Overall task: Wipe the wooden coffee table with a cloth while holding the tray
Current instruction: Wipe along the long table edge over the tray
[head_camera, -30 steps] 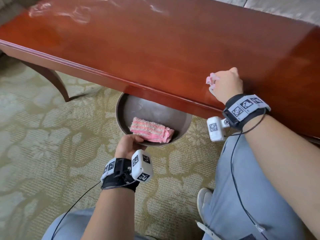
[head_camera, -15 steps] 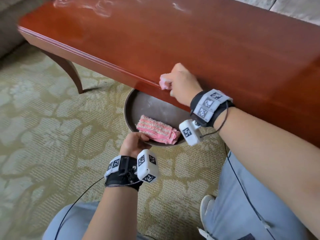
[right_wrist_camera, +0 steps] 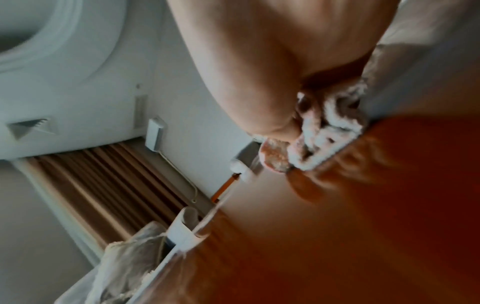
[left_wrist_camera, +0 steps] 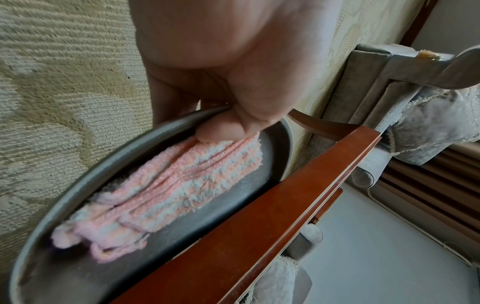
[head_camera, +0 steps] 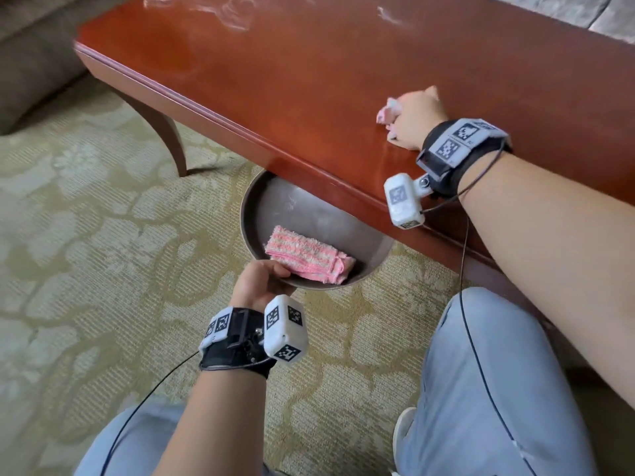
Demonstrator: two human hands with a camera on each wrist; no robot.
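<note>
The right hand (head_camera: pixel 414 120) bunches a pink cloth (head_camera: pixel 387 113) against the wooden coffee table (head_camera: pixel 309 80); the left hand (head_camera: pixel 259 283) pinches the round metal tray (head_camera: pixel 295 211) level beneath its edge. Firm overlapping strokes toward the smudges (head_camera: pixel 223 12) would likely serve best.
</note>
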